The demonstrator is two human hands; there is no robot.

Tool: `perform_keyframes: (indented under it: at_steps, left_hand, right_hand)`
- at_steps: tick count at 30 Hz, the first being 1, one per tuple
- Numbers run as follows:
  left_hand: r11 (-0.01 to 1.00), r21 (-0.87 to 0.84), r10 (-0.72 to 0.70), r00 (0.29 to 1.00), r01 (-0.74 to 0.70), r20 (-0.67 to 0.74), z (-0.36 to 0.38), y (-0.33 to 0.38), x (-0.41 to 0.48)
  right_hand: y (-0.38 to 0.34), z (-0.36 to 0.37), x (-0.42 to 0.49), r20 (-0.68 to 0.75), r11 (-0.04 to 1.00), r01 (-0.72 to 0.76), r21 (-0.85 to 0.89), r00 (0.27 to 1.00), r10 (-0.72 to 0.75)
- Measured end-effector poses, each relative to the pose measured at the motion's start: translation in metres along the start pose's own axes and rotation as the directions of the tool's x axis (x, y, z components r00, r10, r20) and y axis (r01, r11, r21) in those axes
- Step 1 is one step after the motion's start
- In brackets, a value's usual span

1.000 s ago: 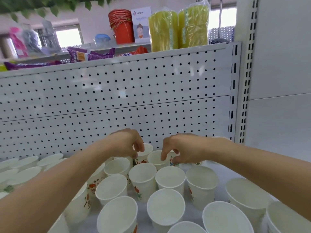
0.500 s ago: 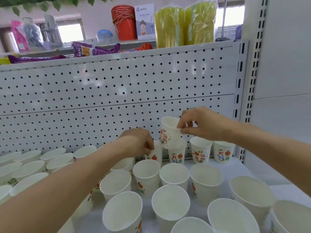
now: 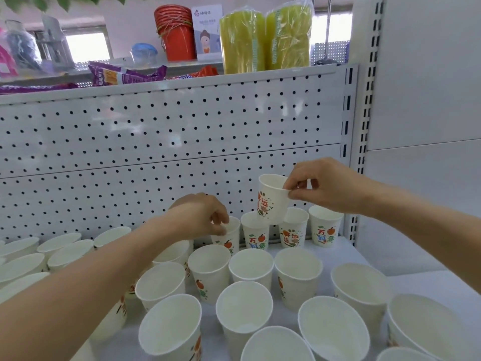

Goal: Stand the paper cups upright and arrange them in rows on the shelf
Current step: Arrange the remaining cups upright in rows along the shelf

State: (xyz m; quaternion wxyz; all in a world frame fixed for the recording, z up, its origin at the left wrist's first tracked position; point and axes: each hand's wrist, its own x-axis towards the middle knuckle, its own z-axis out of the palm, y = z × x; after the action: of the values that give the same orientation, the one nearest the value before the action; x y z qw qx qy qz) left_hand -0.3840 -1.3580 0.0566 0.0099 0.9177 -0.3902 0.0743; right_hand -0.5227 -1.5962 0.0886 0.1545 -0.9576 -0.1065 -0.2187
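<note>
Above the back row [image 3: 325, 227], my right hand [image 3: 330, 188] still pinches the raised cup [image 3: 272, 201]; my left hand [image 3: 200, 217] pinches a standing cup [image 3: 230, 239] there.

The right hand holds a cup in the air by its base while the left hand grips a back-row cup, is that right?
No: the right hand pinches the lifted cup by its rim, not its base, as the head view shows. The left hand does grip a back-row cup.
</note>
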Motion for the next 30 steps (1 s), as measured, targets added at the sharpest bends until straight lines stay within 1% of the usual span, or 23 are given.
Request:
perform_keyframes:
  at_steps: [3, 5, 8, 11, 13, 15, 18, 20, 24, 27, 30]
  left_hand:
    - [0.996, -0.068, 0.058, 0.995, -0.064, -0.086, -0.008, 0.009, -0.007]
    - [0.989, -0.087, 0.110, 0.988, -0.120, -0.112, -0.014, 0.022, -0.011]
    - [0.967, -0.161, 0.182, 0.977, -0.198, -0.108, -0.020, 0.046, -0.013]
    - [0.926, -0.269, 0.249, 0.964, -0.266, -0.096, -0.023, 0.072, -0.012]
    - [0.905, -0.309, 0.285, 0.956, -0.291, -0.064, -0.024, 0.085, -0.011]
    - [0.900, -0.339, 0.300, 0.953, -0.275, 0.025, -0.024, 0.092, -0.012]
    - [0.914, -0.328, 0.310, 0.934, -0.240, 0.180, -0.023, 0.099, -0.014]
    - [0.918, -0.300, 0.335, 0.912, -0.260, 0.236, -0.020, 0.103, -0.015]
    - [0.922, -0.276, 0.340, 0.907, -0.270, 0.248, -0.013, 0.111, -0.012]
    - [0.926, -0.281, 0.321, 0.916, -0.251, 0.239, -0.010, 0.115, -0.008]
    - [0.932, -0.262, 0.314, 0.918, -0.249, 0.244, -0.012, 0.114, -0.006]
  right_hand:
    - [0.004, -0.015, -0.013, -0.006, 1.000, -0.021, 0.022, 1.000, 0.021]
    - [0.013, -0.026, -0.025, -0.001, 0.998, -0.055, 0.039, 0.998, 0.055]
    - [0.031, -0.040, -0.044, 0.043, 0.992, -0.119, 0.046, 0.992, 0.117]
    - [0.047, -0.043, -0.061, 0.137, 0.983, -0.185, -0.005, 0.973, 0.184]
    - [0.054, -0.037, -0.069, 0.204, 0.975, -0.214, -0.054, 0.954, 0.221]
    - [0.060, -0.028, -0.076, 0.239, 0.971, -0.228, -0.072, 0.941, 0.239]
    - [0.068, -0.017, -0.085, 0.250, 0.964, -0.261, -0.045, 0.931, 0.264]
    - [0.071, -0.014, -0.088, 0.226, 0.961, -0.276, -0.028, 0.935, 0.275]
    - [0.076, -0.008, -0.093, 0.158, 0.965, -0.261, -0.001, 0.953, 0.258]
    - [0.081, -0.001, -0.097, 0.152, 0.975, -0.223, -0.004, 0.963, 0.221]
    - [0.084, 0.001, -0.101, 0.142, 0.972, -0.234, -0.021, 0.962, 0.234]
